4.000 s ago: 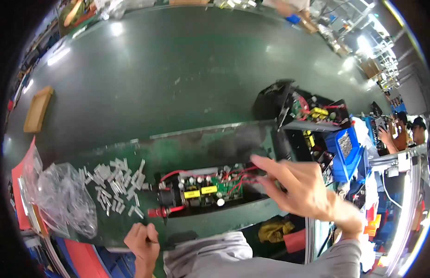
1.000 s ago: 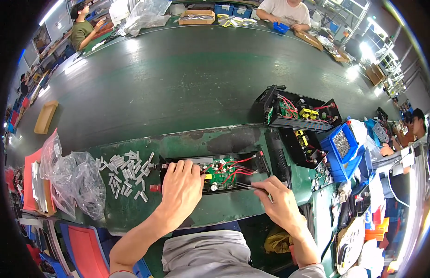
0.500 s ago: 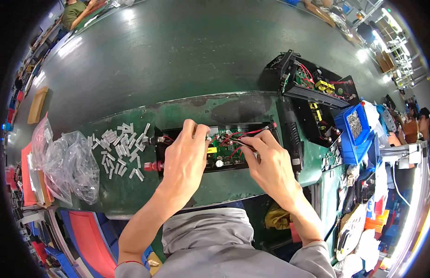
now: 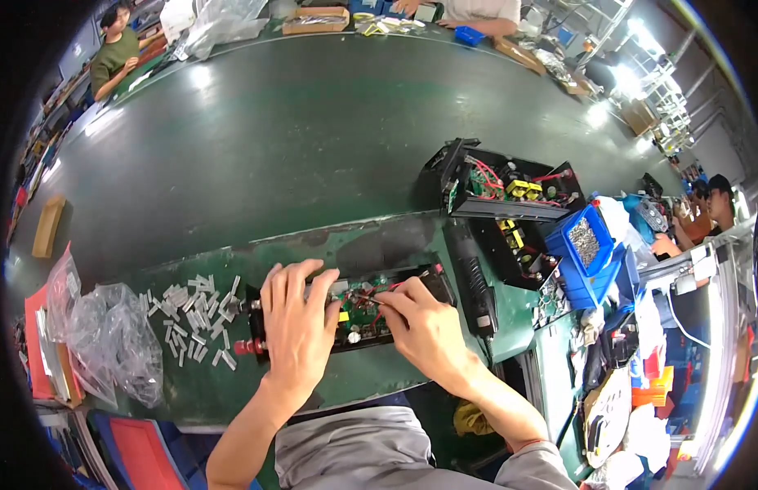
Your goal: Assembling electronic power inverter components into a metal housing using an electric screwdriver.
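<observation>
A black electronics case (image 4: 379, 339) with its top off lies in front of me, showing a green circuit board (image 4: 371, 321) with red wires and a yellow part. My left hand (image 4: 297, 327) reaches over the case's left end, fingers stretched out and apart; I see nothing held in it. Over the right half, my right hand (image 4: 428, 331) pinches a thin dark metal tool (image 4: 374, 300), tweezers-like, its tip among the wires. The tool's exact kind is too small to tell. A red knob-like part (image 4: 247, 347) sticks out at the case's left end.
Left of the case lie many small silvery pieces (image 4: 191, 318) and a clear plastic bag (image 4: 118, 343). To the right are a black handheld power tool (image 4: 479, 298), another open case (image 4: 510, 208) and a blue bin of small metal parts (image 4: 585, 242). Co-workers sit across the bench.
The view has tilted up, bringing the far bench side into sight. My left hand's fingers have straightened from a curled pinch over the board. My right hand still pinches the thin tool.
</observation>
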Tool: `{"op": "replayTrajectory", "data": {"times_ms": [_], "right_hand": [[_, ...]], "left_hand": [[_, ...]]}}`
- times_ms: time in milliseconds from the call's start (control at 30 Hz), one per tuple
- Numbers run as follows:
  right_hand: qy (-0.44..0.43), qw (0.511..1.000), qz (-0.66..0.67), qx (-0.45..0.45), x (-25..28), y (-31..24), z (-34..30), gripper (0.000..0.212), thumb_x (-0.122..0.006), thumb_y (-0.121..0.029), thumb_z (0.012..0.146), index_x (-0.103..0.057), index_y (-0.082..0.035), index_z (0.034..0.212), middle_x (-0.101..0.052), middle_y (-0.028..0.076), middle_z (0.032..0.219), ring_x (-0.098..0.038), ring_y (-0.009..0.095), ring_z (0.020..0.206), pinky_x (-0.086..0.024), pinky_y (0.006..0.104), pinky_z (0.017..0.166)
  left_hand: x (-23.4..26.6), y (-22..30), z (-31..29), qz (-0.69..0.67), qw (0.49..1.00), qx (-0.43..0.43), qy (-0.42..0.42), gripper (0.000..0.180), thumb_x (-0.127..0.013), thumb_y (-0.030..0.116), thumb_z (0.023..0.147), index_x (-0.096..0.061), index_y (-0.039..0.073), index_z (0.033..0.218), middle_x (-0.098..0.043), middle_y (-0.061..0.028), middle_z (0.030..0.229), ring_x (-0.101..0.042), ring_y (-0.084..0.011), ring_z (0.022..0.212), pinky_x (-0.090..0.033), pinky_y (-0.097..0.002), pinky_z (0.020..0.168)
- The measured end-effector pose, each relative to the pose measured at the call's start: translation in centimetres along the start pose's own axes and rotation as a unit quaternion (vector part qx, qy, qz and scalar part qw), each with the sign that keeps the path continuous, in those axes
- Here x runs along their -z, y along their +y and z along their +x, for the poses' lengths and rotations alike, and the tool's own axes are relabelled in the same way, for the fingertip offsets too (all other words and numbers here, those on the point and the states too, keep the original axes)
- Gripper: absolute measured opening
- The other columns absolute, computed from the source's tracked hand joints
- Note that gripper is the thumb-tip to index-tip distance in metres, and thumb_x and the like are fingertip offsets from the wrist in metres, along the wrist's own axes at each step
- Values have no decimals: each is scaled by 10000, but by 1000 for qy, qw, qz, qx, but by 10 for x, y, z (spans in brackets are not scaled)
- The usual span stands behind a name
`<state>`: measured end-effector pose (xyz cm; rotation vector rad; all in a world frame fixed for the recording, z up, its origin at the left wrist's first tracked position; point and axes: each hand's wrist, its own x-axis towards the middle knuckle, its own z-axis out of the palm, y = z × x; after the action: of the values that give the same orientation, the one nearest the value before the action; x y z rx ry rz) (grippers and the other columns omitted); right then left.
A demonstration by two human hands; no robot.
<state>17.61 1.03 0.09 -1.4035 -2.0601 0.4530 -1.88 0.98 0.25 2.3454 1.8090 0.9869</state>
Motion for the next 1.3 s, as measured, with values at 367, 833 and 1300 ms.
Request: {"op": "replayTrajectory", "data": {"times_ms": [367,833,1300], "right_hand": [[-5,999,-30,21,-2,-1,0,204,-731,-54,871,-732,-77,1073,-642,68,961,-692,262,686,-560,356,585],[15,999,-19,25,-4,2,-1,181,-763,-38,846,-742,-69,1024,-648,75,926,-694,289,711,-563,362,603],[13,999,-26,15,-8,7,0,170,-757,-41,861,-748,-70,1028,-633,61,940,-677,237,660,-542,330,567]], "left_hand": [[-8,-8,-1,-23,999,4,-22,476,-805,59,770,-607,57,1203,-653,-128,1097,-612,-316,1087,-350,-502,1166],[-12,-11,-2,-33,999,3,-9,470,-805,44,757,-613,62,1185,-662,-129,1088,-622,-331,1064,-399,-487,1130],[-14,-9,-2,-18,1000,7,-19,461,-802,59,769,-623,79,1194,-672,-114,1110,-620,-337,1088,-433,-456,1102]]}}
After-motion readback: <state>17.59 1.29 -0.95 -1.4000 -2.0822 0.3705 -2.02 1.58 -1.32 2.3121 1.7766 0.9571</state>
